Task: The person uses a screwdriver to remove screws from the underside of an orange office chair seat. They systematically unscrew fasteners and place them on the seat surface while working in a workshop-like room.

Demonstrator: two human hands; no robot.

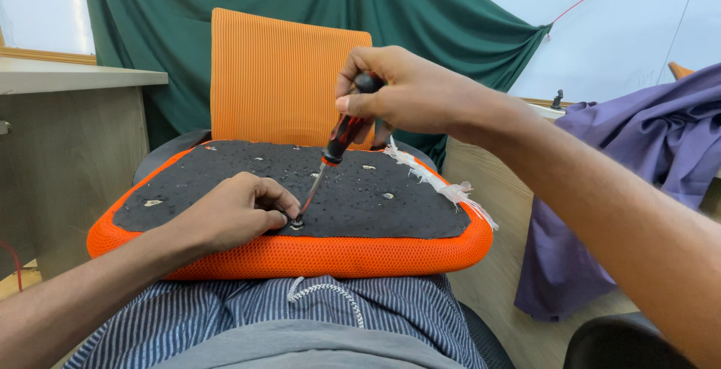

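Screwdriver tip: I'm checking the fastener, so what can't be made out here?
- Head view: where the screwdriver tip meets the seat cushion, the left hand fingers hide the fastener.
- Its handle top is hidden in the right hand.
- Small pale bits on the black underside are too small to identify.

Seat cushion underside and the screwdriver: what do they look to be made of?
Seat cushion: the orange rim looks like woven mesh fabric, with a visible open weave. Its black underside panel looks like matte felt-like cloth, dotted with small holes and staples. Screwdriver: the black and red handle is probably plastic or rubber, slightly glossy; the thin shaft looks like bare grey metal.
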